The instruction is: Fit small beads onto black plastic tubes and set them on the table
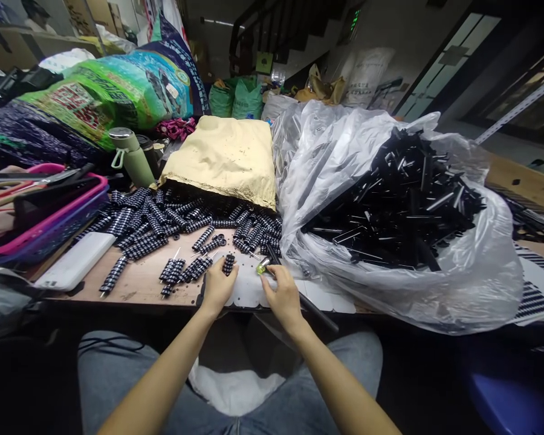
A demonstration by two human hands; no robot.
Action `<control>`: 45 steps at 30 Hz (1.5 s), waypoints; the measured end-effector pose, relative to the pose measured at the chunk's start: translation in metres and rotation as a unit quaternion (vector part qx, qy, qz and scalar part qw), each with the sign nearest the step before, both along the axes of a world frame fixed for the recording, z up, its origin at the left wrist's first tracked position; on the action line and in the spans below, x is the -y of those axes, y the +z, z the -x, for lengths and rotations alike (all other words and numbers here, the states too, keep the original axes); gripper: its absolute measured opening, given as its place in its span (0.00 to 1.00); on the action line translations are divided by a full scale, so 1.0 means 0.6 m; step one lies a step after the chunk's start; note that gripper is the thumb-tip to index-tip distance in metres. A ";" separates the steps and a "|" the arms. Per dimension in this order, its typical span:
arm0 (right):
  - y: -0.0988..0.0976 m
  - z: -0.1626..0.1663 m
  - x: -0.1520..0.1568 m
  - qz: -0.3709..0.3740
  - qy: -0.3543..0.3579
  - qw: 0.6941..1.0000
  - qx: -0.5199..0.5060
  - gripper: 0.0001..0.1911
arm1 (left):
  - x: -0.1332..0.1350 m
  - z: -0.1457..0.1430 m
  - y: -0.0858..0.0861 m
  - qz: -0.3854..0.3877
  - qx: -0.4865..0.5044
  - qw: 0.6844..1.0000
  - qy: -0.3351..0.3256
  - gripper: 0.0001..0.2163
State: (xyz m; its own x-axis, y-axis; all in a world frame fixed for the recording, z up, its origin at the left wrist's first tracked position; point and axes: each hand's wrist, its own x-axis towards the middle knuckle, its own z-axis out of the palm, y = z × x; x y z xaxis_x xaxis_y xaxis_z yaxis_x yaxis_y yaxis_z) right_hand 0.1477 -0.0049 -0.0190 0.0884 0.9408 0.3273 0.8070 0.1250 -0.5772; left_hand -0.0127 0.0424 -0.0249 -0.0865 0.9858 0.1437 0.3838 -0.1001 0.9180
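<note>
My left hand (219, 285) is closed around a short black ribbed cylinder with pale bands (228, 264), which stands roughly upright in the fingers. Between the thumb and fingers of my right hand (281, 295) is a small shiny yellow-green piece (261, 266) with a metallic part; its exact kind I cannot make out. The two hands are apart, just above the table's front edge. Left of my left hand lie several more banded cylinders (172, 270), some with a thin pale pin at the end. A dark rod (318, 313) slants past my right hand over the edge.
A large clear plastic bag (344, 266) full of black parts (412, 205) fills the right side. Behind a heap of banded cylinders (147, 220) lies a cream sack (226, 154). At left are a white box-like object (79, 260), a pink-rimmed basket (100, 181) and a green flask (133, 160).
</note>
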 end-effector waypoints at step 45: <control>0.059 0.019 0.006 -0.033 0.311 0.947 -0.069 0.59 | 0.051 -0.029 0.060 0.275 0.472 0.834 -0.079 0.14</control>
State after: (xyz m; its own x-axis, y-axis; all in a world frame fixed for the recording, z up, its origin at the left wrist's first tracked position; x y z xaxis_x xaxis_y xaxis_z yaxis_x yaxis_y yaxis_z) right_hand 0.1361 -0.0085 0.0162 -0.4302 0.8027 0.4131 0.4819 0.5911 -0.6468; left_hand 0.0045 0.0115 0.0113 0.2318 0.8896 -0.3936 -0.5138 0.4556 0.7269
